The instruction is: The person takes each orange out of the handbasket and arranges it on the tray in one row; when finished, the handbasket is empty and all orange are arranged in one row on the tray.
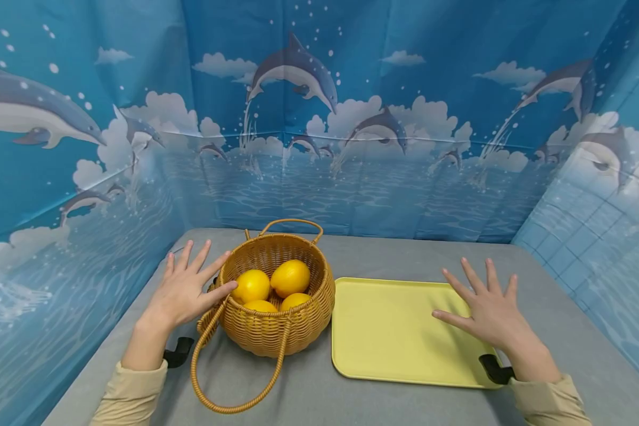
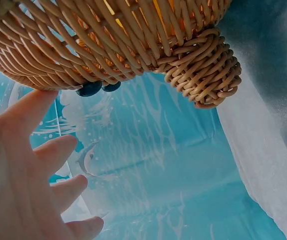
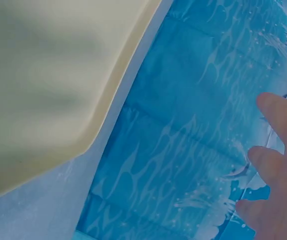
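Observation:
A round wicker basket with two looped handles stands left of centre in the head view. Several yellow lemons lie inside it. My left hand, fingers spread, is at the basket's left side and holds nothing. Its thumb tip overlaps the rim in the head view; whether it touches I cannot tell. In the left wrist view, the basket's woven side shows above the fingers. To the right lies a flat yellow tray. Over its right edge, my right hand hovers with spread fingers, holding nothing.
The basket and tray sit side by side on a grey table. One basket handle droops toward the near side. A blue curtain with dolphins encloses the table at the back and both sides. Black wrist mounts are on both wrists.

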A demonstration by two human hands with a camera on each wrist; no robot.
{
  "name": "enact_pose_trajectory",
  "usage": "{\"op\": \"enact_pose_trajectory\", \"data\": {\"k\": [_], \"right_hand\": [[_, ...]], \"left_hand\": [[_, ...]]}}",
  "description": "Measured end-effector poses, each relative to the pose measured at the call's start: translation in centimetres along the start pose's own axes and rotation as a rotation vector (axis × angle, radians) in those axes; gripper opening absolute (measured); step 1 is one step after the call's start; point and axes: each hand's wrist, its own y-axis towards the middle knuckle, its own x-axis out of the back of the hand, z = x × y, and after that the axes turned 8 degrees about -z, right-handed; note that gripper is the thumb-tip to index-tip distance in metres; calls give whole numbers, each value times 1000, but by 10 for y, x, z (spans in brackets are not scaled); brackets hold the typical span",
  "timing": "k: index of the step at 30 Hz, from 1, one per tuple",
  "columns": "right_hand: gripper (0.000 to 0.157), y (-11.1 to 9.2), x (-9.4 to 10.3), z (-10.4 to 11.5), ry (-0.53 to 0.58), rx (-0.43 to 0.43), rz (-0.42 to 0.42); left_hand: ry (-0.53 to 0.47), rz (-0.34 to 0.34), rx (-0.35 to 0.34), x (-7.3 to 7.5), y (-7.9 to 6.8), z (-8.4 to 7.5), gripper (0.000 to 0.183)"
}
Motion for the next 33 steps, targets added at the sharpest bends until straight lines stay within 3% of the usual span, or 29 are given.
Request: {"op": "enact_pose_trajectory", "data": {"k": [8,14,24,33], "right_hand": [[84,5,8,8,213,23,29],[78,23,21,28,449,81,56],[66,74,40,78,681,201,118],[60,122,44,123,867,287,235]], "left_hand": [[-45,21,15,1,0,-3,68],[-231,62,9,3,1,-2,63],[-589,146,-28,2,0,9,53],[-714,171,-7,-1,3,15,53]]}}
